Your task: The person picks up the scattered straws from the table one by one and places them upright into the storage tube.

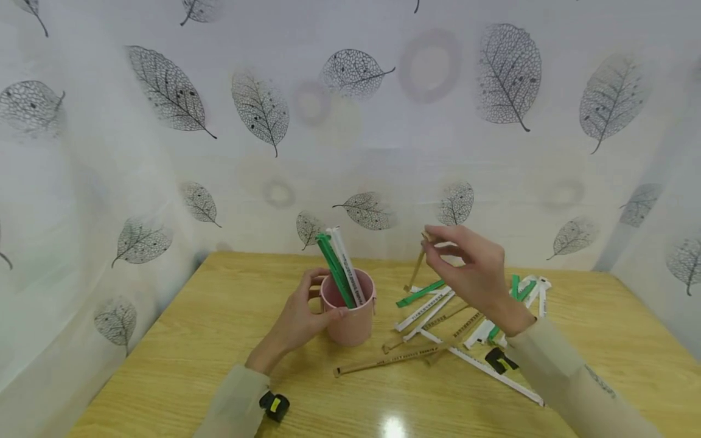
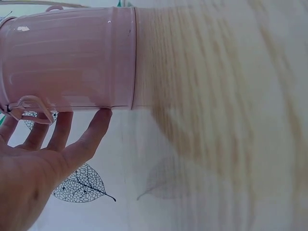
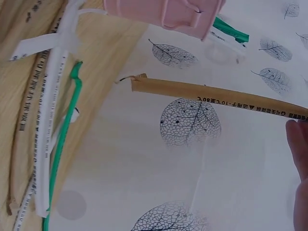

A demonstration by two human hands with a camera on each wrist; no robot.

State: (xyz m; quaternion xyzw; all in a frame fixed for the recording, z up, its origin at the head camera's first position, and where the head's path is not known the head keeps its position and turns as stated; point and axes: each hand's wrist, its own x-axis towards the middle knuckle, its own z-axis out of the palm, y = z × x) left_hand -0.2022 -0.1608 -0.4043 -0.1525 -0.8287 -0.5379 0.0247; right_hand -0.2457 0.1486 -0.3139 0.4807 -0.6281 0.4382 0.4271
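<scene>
A small pink metal bucket [image 1: 350, 325] stands upright on the table, with green and white paper-wrapped straws [image 1: 341, 267] leaning out of its top. My left hand [image 1: 298, 316] grips the bucket's left side, thumb near the front rim; in the left wrist view the fingers [image 2: 62, 130] touch its wall. Above the table, right of the bucket, my right hand [image 1: 473, 267] pinches a brown paper-wrapped straw [image 1: 417, 267] by its upper end. That straw [image 3: 207, 94] hangs at a slant, printed with dark lettering, its lower end free. The fingertips are partly cut off in the right wrist view.
Several white, green and brown wrapped straws [image 1: 427, 313] lie loosely crossed on the wooden table [image 1: 219, 316], right of the bucket. One brown straw [image 1: 383, 361] reaches in front of it. A pale leaf-patterned sheet [image 1: 383, 164] rises behind the table and along both sides.
</scene>
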